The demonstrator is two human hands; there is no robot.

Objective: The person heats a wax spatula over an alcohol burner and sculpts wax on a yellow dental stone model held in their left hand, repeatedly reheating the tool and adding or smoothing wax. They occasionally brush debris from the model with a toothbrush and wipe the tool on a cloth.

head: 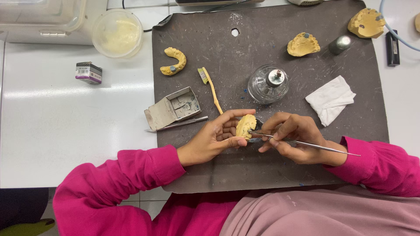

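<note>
Bright, even overhead light; soft glare on the white table at left; shadows faint — focus sharp throughout.

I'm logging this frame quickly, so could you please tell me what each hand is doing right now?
Left hand: closed around a yellow dental cast.
Right hand: closed on a thin metal instrument, tip at the cast.

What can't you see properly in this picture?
- Head view: the tool's tip is hidden where the thin metal tool in the right hand meets the yellow tooth model, held by the left hand.
- The clear box is cut off by the top-left edge.
</note>
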